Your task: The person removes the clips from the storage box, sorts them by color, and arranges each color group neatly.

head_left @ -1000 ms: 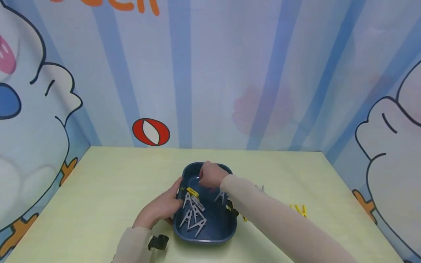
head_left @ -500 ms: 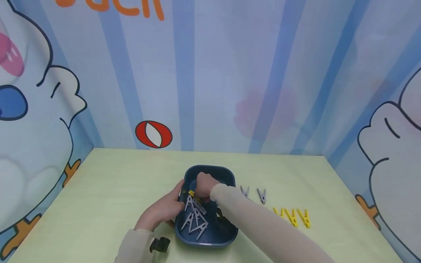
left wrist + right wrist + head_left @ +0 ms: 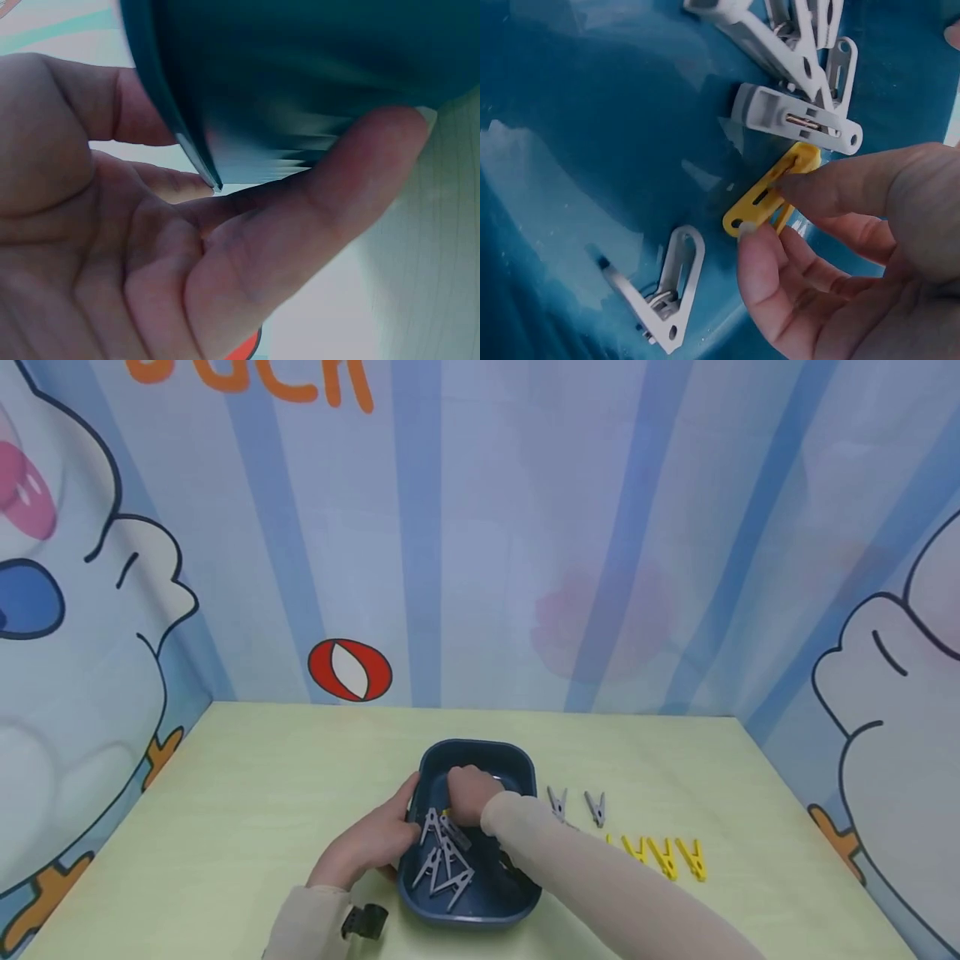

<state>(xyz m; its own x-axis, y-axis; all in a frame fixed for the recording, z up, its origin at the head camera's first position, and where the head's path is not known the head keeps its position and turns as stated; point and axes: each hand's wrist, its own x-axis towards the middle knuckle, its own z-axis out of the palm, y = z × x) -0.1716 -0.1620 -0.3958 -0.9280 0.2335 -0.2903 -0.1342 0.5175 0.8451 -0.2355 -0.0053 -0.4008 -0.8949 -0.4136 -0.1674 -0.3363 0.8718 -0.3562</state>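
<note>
A dark blue plastic box (image 3: 513,760) sits on the table, and my left hand (image 3: 375,839) grips its left side, thumb over the rim and the other fingers against the outer wall, as the left wrist view shows. Inside the box, my right hand (image 3: 472,795) pinches a yellow clothespin (image 3: 759,196) between thumb and fingers, clear in the right wrist view but mostly hidden in the head view. Several grey clothespins (image 3: 453,887) lie heaped in the box, one grey clothespin (image 3: 799,120) close to the yellow one. Another single grey clothespin (image 3: 673,292) lies apart on the box floor.
Right of the box on the pale yellow table (image 3: 300,752) lie grey clothespins (image 3: 596,808) and, nearer me, a row of several yellow clothespins (image 3: 663,858). My right forearm partly covers them. A printed blue curtain (image 3: 495,543) stands behind and at both sides.
My right hand has moved from the box's far end toward me and down, and now pinches the yellow clothespin. The left hand keeps its grip. The head view has shifted slightly.
</note>
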